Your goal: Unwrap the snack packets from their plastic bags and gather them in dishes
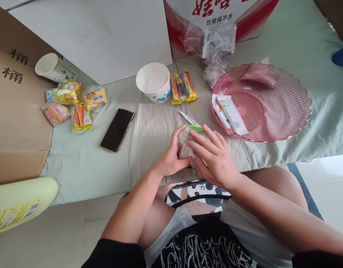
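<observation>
Two hands, left hand (170, 158) and right hand (214, 158), clasp one snack packet (186, 143) beside two paper cups (154, 82).

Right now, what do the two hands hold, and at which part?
Both hold one clear snack packet with a green top edge: left hand at its left side, right hand over its right side.
</observation>
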{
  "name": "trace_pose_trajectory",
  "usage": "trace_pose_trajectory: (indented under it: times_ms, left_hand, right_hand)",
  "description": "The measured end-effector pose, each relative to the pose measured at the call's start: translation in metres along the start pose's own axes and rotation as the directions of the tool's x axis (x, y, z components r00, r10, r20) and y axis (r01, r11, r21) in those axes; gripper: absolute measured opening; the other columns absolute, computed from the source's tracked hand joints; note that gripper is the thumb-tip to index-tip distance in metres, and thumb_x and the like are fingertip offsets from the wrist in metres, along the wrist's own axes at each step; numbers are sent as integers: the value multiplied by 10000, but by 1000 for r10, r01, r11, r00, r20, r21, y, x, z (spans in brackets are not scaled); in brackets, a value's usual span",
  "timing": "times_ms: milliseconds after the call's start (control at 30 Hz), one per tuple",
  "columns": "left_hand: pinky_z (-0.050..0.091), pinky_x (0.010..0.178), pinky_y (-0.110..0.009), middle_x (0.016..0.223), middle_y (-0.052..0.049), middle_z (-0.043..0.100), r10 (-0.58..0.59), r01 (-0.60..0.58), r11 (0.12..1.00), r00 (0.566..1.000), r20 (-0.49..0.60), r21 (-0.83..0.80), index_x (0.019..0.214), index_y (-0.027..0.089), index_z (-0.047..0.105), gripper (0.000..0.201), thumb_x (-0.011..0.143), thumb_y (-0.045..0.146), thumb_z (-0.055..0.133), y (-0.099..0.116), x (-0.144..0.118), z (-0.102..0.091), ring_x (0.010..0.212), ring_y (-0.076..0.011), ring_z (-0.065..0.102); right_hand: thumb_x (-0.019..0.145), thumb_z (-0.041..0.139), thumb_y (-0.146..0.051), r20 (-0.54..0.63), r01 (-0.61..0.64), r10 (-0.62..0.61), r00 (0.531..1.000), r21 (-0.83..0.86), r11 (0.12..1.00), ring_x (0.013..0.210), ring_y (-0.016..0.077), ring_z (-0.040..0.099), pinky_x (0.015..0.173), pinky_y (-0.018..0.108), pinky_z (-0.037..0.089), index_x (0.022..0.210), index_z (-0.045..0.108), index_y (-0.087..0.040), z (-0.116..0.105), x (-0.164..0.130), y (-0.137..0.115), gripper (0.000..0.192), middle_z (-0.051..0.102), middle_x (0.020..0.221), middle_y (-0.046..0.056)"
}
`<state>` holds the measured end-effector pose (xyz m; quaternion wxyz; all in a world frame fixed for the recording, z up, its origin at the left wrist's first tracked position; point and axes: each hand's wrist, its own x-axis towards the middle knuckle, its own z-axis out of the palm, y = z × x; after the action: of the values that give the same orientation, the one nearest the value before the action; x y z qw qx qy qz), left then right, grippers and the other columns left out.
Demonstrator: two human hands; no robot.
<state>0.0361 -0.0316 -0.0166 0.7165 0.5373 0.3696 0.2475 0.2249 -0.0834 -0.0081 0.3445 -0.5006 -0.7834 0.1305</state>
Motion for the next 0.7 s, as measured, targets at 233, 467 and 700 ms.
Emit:
trace_pose_trajectory:
  times_ms: [233,467,700]
  left_hand:
    - [515,1135,-423,1414,-69,645,252,-250,913,967,38,323,1380,343,571,571,855,196,743,-4,-12,-1,1320,-270,629]
    - [585,742,-293,1112,-75,741,524,-548,690,829,196,473,1410,308,516,506,933,243,673,-13,-11,-2,873,-193,722]
    - [581,703,-316,1051,-97,746,613,-445,509,788,52,737,1298,219,581,417,883,258,583,-22,-11,22,839,-217,700]
  right_hand:
    - [929,627,-242,122,24,-48,991,186,982,1551,386,399,1169,656,480,1631,371,-266,-4,-21,0,748,544,1585,134]
    - [909,593,-103,93,52,-73,993,207,977,1410,276,560,1140,461,540,1247,659,-172,-28,-24,7,352,733,1268,130]
    - [930,594,-155,100,181,-199,975,162,970,1391,296,572,1120,480,554,1279,638,-182,-19,-31,39,353,705,1308,132]
